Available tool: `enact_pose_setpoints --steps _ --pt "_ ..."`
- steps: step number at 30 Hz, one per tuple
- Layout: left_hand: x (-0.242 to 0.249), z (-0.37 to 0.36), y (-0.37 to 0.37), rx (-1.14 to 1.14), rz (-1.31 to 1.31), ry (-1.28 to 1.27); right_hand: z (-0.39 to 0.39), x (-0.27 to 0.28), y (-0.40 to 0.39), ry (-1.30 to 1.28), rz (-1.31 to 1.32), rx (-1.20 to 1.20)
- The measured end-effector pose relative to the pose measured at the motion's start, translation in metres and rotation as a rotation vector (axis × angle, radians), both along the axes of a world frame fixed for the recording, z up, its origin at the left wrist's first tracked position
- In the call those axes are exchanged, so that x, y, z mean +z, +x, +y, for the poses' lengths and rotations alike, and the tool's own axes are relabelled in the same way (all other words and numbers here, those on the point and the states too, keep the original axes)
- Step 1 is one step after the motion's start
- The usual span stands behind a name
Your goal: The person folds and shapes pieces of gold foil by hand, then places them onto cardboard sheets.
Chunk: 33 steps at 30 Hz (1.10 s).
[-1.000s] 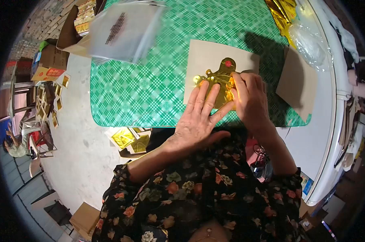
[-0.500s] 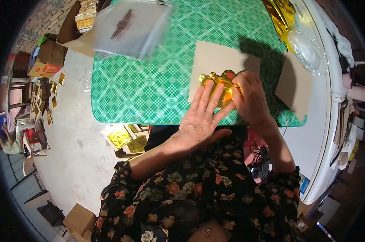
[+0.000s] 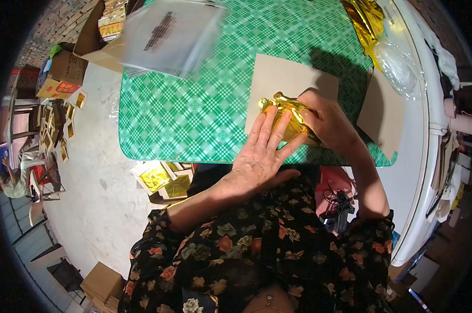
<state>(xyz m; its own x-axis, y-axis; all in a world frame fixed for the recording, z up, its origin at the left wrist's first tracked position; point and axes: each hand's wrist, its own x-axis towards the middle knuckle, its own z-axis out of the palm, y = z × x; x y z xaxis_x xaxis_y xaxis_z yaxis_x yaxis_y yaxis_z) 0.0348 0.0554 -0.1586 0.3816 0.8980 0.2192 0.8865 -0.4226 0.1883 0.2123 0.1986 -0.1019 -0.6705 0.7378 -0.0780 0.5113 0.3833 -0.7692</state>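
Note:
A crinkled piece of shiny gold foil [image 3: 295, 123] lies on a beige cardboard sheet [image 3: 283, 75] near the table's front edge. My left hand [image 3: 259, 154] is spread flat, its fingers pressing down on the foil. On the foil's right side, my right hand [image 3: 330, 121] has its fingers closed on the edge, and its fingertips are partly hidden. Part of the foil is covered by both hands. Beneath the cardboard is a green plaid tabletop [image 3: 215, 115].
Clear plastic sleeves [image 3: 168, 39] lie at the table's back left. On the right are another beige board [image 3: 382, 109], gold foil sheeting [image 3: 365, 26] and a clear plastic bag [image 3: 398, 65]. Gold-faced cards [image 3: 165, 180] sit below the front edge. A person [image 3: 16, 182] is far left.
My right hand has shifted slightly right and turned, drawing the foil's right edge with it. The red spot on the foil is no longer visible. My left hand stays nearly in place.

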Motion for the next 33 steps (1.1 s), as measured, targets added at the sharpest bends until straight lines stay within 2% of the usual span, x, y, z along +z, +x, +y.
enact_pose_setpoints --steps 2,5,7,14,17,20,26,29,33 --pt "0.000 0.000 0.000 0.000 -0.058 -0.026 0.004 0.002 -0.002 0.046 -0.052 0.044" --pt "0.002 0.000 0.000 -0.005 -0.077 -0.033 0.008 0.001 -0.008 0.240 -0.287 0.023" --pt "0.003 0.000 0.000 -0.010 -0.087 -0.052 0.006 -0.003 -0.010 0.433 -0.322 0.076" --pt "0.007 0.000 0.000 -0.016 -0.105 -0.078 0.006 -0.022 -0.011 0.786 -0.366 0.039" --pt "0.011 0.000 -0.001 -0.015 -0.125 -0.065 0.005 -0.038 -0.005 0.861 -0.285 -0.001" --pt "0.010 0.000 0.000 0.001 -0.129 -0.058 0.004 -0.040 -0.005 0.894 -0.173 -0.012" --pt "0.008 0.001 0.000 -0.014 -0.109 -0.040 -0.003 -0.036 -0.001 0.775 0.050 -0.064" --pt "0.010 0.001 0.000 -0.021 -0.099 -0.062 -0.015 -0.026 0.000 0.660 -0.046 -0.051" --pt "0.011 0.001 0.000 -0.024 -0.096 -0.088 -0.022 -0.017 -0.002 0.512 -0.014 -0.070"
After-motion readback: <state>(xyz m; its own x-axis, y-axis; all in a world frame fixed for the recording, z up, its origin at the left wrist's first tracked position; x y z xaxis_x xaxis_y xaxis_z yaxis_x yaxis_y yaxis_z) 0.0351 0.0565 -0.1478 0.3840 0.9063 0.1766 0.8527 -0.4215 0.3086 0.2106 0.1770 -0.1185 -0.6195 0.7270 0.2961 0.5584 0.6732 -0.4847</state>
